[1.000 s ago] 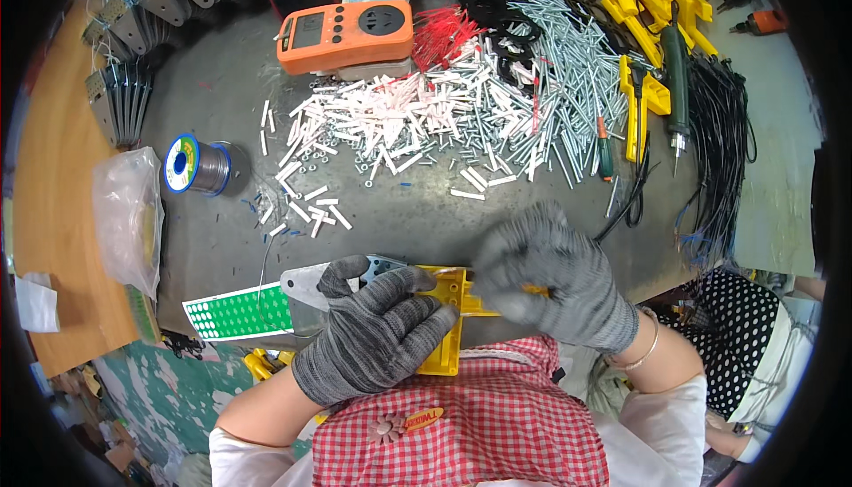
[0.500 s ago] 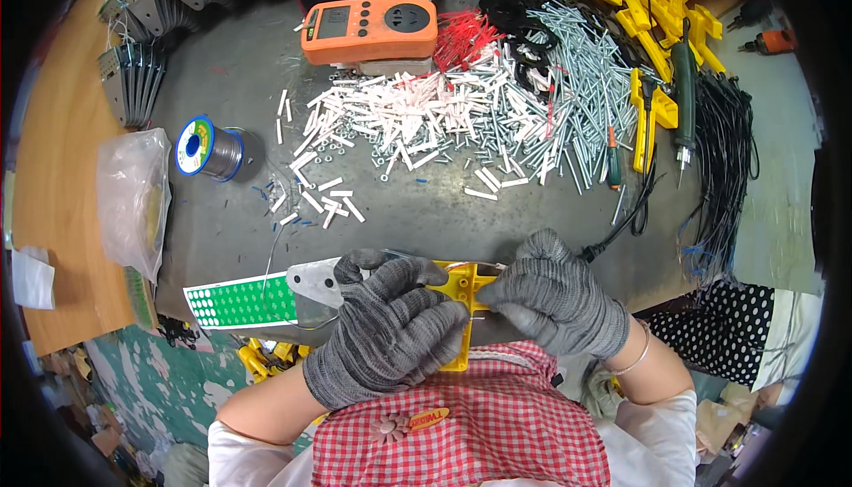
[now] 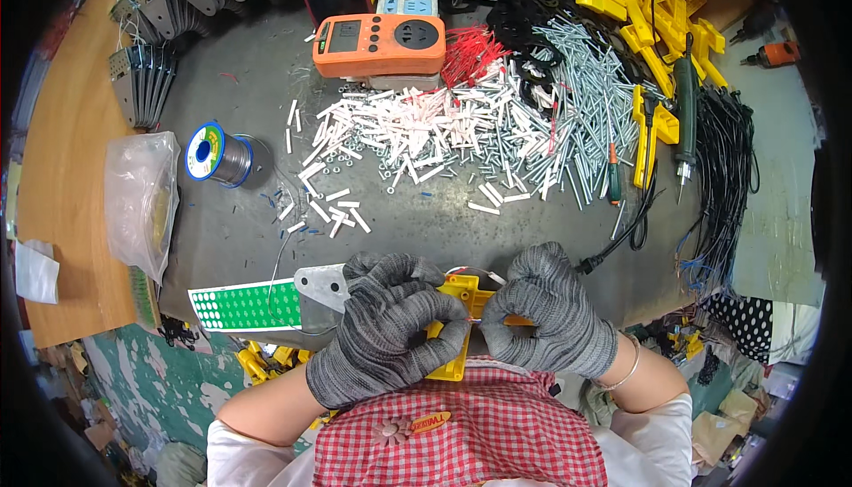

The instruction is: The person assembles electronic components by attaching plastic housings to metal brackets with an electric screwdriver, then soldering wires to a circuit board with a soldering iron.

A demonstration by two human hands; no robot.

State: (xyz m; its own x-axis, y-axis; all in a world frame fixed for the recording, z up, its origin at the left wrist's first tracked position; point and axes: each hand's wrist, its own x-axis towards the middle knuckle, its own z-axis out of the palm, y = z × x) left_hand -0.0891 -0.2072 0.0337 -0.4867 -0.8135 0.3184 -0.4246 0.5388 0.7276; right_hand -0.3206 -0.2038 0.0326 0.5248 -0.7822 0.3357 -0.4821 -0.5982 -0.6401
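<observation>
My left hand (image 3: 390, 323), in a grey knit glove, is closed round a yellow plastic housing (image 3: 460, 288), whose lower part shows below the fingers. A grey metal plate (image 3: 319, 286) with holes sticks out on that hand's left side. My right hand (image 3: 552, 314), gloved alike, is pinched at the housing's right side, its fingertips nearly meeting the left ones. Something small and thin shows between the fingertips; its kind is unclear. A wire with a white sleeve (image 3: 485, 274) arches over the housing's top toward the right hand.
Ahead lie heaps of white sleeves (image 3: 408, 123), long screws (image 3: 577, 105) and red wires (image 3: 472, 54), near an orange meter (image 3: 380, 46). A solder spool (image 3: 217, 157) stands left. A green-and-white label sheet (image 3: 248, 306) lies by the front edge; black cables (image 3: 723, 167) lie right.
My right hand's fingertips have shifted down and in toward the left fingertips, closing to a pinch. The white-sleeved wire above the housing shows more now. The whole view has shifted slightly.
</observation>
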